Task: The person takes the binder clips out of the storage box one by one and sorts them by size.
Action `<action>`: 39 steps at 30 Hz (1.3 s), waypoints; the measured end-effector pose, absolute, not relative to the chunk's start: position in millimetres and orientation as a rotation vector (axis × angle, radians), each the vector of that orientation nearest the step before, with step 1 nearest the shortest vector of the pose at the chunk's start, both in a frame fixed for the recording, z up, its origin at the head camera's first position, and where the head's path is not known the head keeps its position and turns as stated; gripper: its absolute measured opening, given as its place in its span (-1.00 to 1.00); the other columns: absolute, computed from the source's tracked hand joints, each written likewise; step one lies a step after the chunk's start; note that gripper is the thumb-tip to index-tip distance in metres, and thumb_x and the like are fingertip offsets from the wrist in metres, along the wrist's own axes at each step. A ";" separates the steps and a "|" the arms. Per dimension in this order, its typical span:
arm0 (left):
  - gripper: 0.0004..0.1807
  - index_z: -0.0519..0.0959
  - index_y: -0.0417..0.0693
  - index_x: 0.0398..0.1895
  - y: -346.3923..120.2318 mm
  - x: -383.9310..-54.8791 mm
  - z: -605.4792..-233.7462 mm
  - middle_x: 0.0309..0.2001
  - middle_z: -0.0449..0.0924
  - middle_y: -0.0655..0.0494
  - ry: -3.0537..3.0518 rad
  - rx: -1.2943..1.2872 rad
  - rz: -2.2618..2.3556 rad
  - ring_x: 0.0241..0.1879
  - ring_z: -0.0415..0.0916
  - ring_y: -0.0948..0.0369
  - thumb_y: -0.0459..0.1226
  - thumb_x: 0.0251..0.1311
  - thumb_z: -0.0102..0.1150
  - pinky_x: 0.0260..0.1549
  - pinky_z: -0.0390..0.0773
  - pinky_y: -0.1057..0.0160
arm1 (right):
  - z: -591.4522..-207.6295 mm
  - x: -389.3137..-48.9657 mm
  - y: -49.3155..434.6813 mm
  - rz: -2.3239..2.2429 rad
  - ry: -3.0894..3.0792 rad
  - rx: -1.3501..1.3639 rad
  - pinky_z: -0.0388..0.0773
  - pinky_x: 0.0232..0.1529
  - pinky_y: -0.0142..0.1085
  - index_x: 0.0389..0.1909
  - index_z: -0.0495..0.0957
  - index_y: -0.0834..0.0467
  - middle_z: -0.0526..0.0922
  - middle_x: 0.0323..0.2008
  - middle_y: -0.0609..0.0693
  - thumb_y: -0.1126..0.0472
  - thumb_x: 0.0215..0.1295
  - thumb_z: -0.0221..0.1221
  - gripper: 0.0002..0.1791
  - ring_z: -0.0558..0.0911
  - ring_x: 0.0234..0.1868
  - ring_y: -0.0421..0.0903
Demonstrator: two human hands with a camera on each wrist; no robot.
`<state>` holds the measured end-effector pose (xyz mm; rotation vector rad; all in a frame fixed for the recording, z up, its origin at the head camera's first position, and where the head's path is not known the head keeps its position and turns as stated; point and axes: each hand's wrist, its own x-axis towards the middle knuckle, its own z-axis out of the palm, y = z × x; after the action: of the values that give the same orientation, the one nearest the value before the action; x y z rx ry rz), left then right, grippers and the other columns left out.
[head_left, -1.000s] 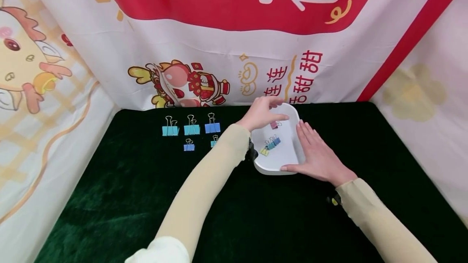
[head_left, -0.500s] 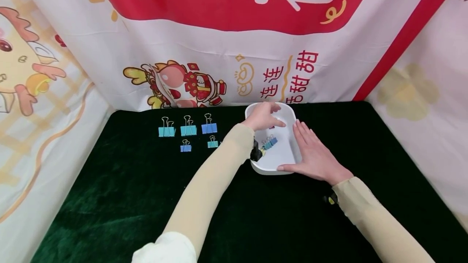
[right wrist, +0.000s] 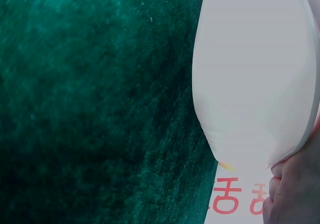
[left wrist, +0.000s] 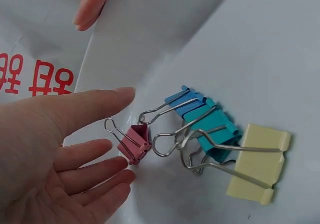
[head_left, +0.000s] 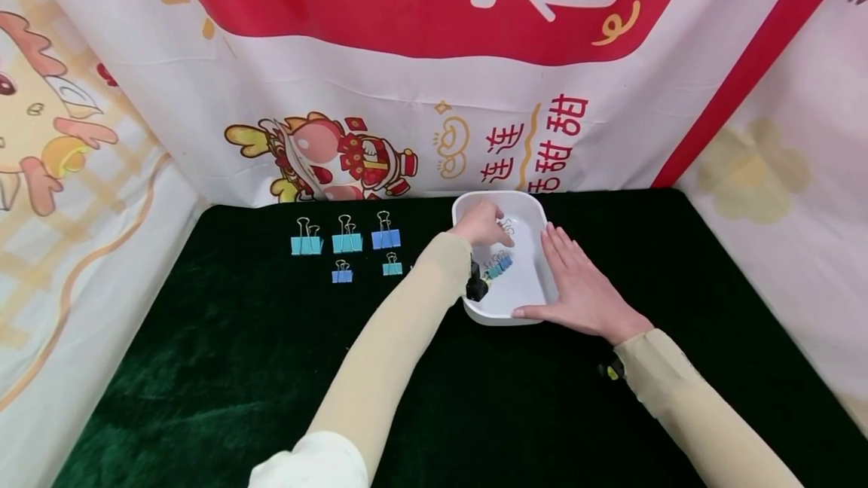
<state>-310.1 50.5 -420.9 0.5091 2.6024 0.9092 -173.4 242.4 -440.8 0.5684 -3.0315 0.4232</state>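
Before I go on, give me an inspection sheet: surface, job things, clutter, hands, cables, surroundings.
Surface: dark green cloth.
Job things: white tray holding a pink clip, blue clip, teal clip and yellow clip; five more clips visible on the cloth.
Clutter: nothing seen.
Hands: left hand at the pink clip, fingers apart, contact unclear; right hand against the tray's side.
Cables: nothing seen.
Surroundings: printed hangings.

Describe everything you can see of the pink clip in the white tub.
The pink clip is a small binder clip: a folded, wedge-shaped body with a triangular end, apparently painted metal, plus thin silvery wire handles. It sits in the white tub, gripping nothing visible. In the left wrist view it appears between the left hand's thumb and fingers; whether they touch it is unclear.
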 end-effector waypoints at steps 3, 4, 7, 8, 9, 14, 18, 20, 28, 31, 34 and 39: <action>-0.36 0.54 -0.24 0.26 50.8 -307.4 -421.1 -0.11 0.67 0.04 2.580 0.495 0.904 -0.14 0.60 0.20 -0.26 0.10 0.54 -0.02 0.59 0.23 | -441.5 -173.3 242.1 0.433 -3.030 0.566 -0.21 0.53 -0.02 0.61 -0.19 0.29 -0.23 0.62 0.16 -0.70 -0.06 0.15 0.52 -0.24 0.60 0.03; -0.39 0.56 -0.23 0.24 51.0 -306.8 -421.0 -0.12 0.68 0.05 2.572 0.495 0.903 -0.15 0.60 0.20 -0.28 0.11 0.53 -0.02 0.59 0.23 | -441.7 -173.3 242.1 0.432 -3.028 0.568 -0.21 0.53 -0.01 0.61 -0.19 0.30 -0.23 0.62 0.17 -0.70 -0.07 0.15 0.52 -0.24 0.60 0.03; -0.50 0.63 -0.21 0.16 51.0 -304.7 -419.7 -0.13 0.69 0.03 2.561 0.533 0.887 -0.15 0.60 0.20 -0.31 0.13 0.51 -0.04 0.59 0.25 | -442.7 -173.6 242.5 0.419 -3.024 0.569 -0.21 0.53 -0.03 0.61 -0.19 0.30 -0.23 0.62 0.17 -0.70 -0.08 0.16 0.53 -0.25 0.60 0.02; -0.55 0.66 -0.19 0.12 50.9 -303.6 -419.1 -0.14 0.69 0.04 2.561 0.548 0.877 -0.15 0.59 0.20 -0.32 0.14 0.50 -0.05 0.59 0.26 | -442.7 -173.6 242.6 0.418 -3.023 0.571 -0.22 0.53 -0.03 0.60 -0.19 0.30 -0.24 0.62 0.17 -0.70 -0.08 0.16 0.53 -0.25 0.60 0.02; -0.59 0.69 -0.17 0.08 51.2 -303.2 -419.4 -0.15 0.69 0.05 2.560 0.561 0.863 -0.15 0.59 0.20 -0.32 0.14 0.50 -0.06 0.59 0.27 | -442.7 -173.7 242.7 0.417 -3.021 0.573 -0.23 0.53 -0.04 0.60 -0.19 0.30 -0.24 0.62 0.17 -0.70 -0.08 0.16 0.53 -0.26 0.60 0.02; -0.72 0.77 -0.09 -0.08 54.5 -302.8 -425.0 -0.21 0.68 0.10 2.586 0.593 0.784 -0.15 0.55 0.20 -0.26 0.13 0.52 -0.12 0.59 0.30 | -442.5 -173.0 242.3 0.438 -3.015 0.579 -0.25 0.53 -0.07 0.60 -0.18 0.30 -0.23 0.62 0.17 -0.69 -0.07 0.18 0.52 -0.25 0.60 0.02; -0.73 0.79 -0.05 -0.16 57.1 -304.7 -429.6 -0.22 0.70 0.14 2.616 0.610 0.734 -0.14 0.54 0.21 -0.15 0.11 0.55 -0.08 0.56 0.31 | -442.9 -173.0 242.3 0.449 -3.012 0.582 -0.25 0.53 -0.08 0.61 -0.18 0.29 -0.24 0.62 0.15 -0.68 -0.07 0.18 0.52 -0.25 0.60 0.02; -0.75 0.80 -0.04 -0.22 57.5 -305.1 -430.8 -0.26 0.70 0.17 2.630 0.632 0.723 -0.15 0.54 0.23 -0.12 0.11 0.55 -0.08 0.55 0.32 | -443.0 -173.1 242.7 0.450 -3.012 0.582 -0.25 0.53 -0.07 0.61 -0.18 0.29 -0.24 0.62 0.15 -0.68 -0.07 0.18 0.52 -0.25 0.60 0.02; -0.74 0.77 -0.01 -0.49 58.6 -305.4 -431.7 -0.50 0.67 0.25 2.658 0.781 0.672 -0.31 0.55 0.26 -0.04 0.09 0.55 -0.20 0.51 0.37 | -443.0 -173.3 243.6 0.448 -3.012 0.583 -0.24 0.53 -0.06 0.61 -0.18 0.29 -0.23 0.62 0.16 -0.68 -0.06 0.18 0.51 -0.24 0.60 0.02; -0.73 0.76 0.00 -0.52 59.8 -306.0 -433.3 -0.53 0.65 0.26 2.662 0.822 0.641 -0.34 0.56 0.26 -0.04 0.11 0.54 -0.25 0.52 0.38 | -443.1 -173.2 243.3 0.447 -3.012 0.584 -0.24 0.53 -0.07 0.61 -0.18 0.30 -0.22 0.62 0.17 -0.68 -0.06 0.18 0.52 -0.24 0.60 0.02; -0.73 0.75 0.02 -0.54 61.4 -307.2 -436.5 -0.54 0.65 0.28 2.664 0.842 0.628 -0.37 0.56 0.27 -0.02 0.10 0.53 -0.28 0.51 0.39 | -443.0 -173.2 242.9 0.449 -3.012 0.583 -0.24 0.53 -0.07 0.61 -0.17 0.30 -0.20 0.62 0.17 -0.68 -0.07 0.19 0.52 -0.24 0.60 0.02; -0.71 0.74 0.06 -0.60 61.2 -308.1 -439.2 -0.58 0.64 0.31 2.655 0.858 0.640 -0.39 0.57 0.27 0.00 0.08 0.54 -0.31 0.52 0.38 | -442.9 -173.4 242.6 0.454 -3.017 0.574 -0.25 0.53 -0.07 0.61 -0.17 0.29 -0.21 0.62 0.16 -0.69 -0.07 0.18 0.52 -0.25 0.60 0.01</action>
<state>-308.1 61.2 -439.2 0.8582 2.6552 0.6403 -173.4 242.6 -442.9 0.5744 -3.0169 0.4537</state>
